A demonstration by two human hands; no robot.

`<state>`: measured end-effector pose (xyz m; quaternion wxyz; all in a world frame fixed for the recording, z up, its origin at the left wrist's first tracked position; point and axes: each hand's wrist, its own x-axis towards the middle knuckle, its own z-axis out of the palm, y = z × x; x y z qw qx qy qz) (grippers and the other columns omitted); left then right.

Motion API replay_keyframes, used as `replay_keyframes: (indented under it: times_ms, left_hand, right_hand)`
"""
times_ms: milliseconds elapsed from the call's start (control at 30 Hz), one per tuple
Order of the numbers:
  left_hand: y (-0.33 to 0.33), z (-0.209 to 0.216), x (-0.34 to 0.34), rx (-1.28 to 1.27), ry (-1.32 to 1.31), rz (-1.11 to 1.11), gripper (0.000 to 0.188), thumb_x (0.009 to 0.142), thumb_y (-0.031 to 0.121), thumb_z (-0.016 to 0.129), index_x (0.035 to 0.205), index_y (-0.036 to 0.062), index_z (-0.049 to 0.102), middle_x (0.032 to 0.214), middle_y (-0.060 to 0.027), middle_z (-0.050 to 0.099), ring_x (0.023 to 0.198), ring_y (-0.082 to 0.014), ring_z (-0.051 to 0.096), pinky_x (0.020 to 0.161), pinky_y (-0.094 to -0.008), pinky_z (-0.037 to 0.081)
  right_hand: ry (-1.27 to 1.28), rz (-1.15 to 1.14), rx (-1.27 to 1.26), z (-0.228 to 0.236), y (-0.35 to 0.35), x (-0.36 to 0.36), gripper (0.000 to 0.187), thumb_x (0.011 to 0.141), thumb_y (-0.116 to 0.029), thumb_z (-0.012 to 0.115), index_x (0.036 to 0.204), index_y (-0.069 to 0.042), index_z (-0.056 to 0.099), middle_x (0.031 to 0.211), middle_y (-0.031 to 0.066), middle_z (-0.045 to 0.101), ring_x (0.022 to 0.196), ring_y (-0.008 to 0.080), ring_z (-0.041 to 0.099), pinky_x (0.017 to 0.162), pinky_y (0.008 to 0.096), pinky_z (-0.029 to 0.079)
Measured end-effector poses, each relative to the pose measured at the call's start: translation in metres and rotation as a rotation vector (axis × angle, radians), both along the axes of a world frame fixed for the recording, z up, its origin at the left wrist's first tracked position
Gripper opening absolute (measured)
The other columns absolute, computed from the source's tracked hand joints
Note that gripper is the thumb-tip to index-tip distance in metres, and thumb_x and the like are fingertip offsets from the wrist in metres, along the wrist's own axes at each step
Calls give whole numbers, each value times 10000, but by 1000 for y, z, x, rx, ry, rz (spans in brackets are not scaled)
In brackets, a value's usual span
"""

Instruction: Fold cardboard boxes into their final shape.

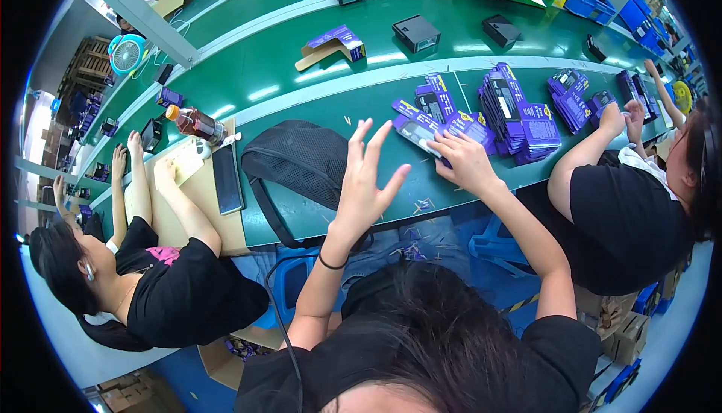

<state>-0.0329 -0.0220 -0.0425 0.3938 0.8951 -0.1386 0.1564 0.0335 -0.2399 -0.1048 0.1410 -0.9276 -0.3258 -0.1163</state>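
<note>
My left hand [362, 187] is raised over the table with its fingers spread, holding nothing. Its fingertips are close to the left end of a flat purple carton [414, 121]. My right hand [472, 163] has its fingers curled over the near end of that carton; the thumb is partly hidden. Other flat purple cartons [438, 97] lie loosely just beyond it. A thick stack of flat purple cartons [504, 104] rises right of my right hand. Left of my left hand lies a black mesh backpack [297, 159].
A conveyor belt [263, 63] runs beyond the table, carrying black boxy devices [416, 33] and an opened purple carton [338, 40]. A drink bottle [197, 123] lies at left. Co-workers sit on both sides, their hands at the table. Small scraps [423, 204] lie near the front edge.
</note>
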Motion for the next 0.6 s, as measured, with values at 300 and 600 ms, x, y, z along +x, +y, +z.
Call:
replay_keyframes:
  times_ms: [300,600]
  left_hand:
    - [12,-1,71,20,196,-453,592,844,120,614,1378,74,362,1325,-156,447,1255,-261,429,1015,-460,368]
    - [25,-7,5,-1316,444,-722,691,904,548,451,1370,46,360,1248,-146,527,1094,-236,556,909,-355,476]
  right_hand:
    - [-412,254,119,95,28,13,362,735,-195,684,1091,-136,660,1052,33,676,1077,164,590,1035,424,364]
    - [-371,41,466,119,63,-37,392,722,-205,714,1101,-125,655,1219,61,585,1176,217,512,1056,448,331]
